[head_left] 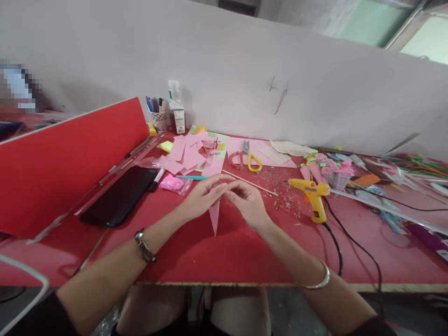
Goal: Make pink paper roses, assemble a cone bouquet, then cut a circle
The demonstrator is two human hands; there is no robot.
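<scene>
Basically, your pink paper cone (214, 220) hangs point-down below your fingers, over the red tabletop (189, 254). Prob v. light, a bit springy & easy to crease; best hold is a soft pinch at the wide top end, w/ no pressure on the tip. Your L hand (206, 193) has it pinched, thumb uppermost; your R hand (247, 203) is curled w/ fingertips meeting the L's, can't tell if gripping too. Forearms angle inward from both sides.

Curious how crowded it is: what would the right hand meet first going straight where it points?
Most likely the left hand, which lies directly ahead, around the pointed pink paper piece; depth is unclear.
</scene>
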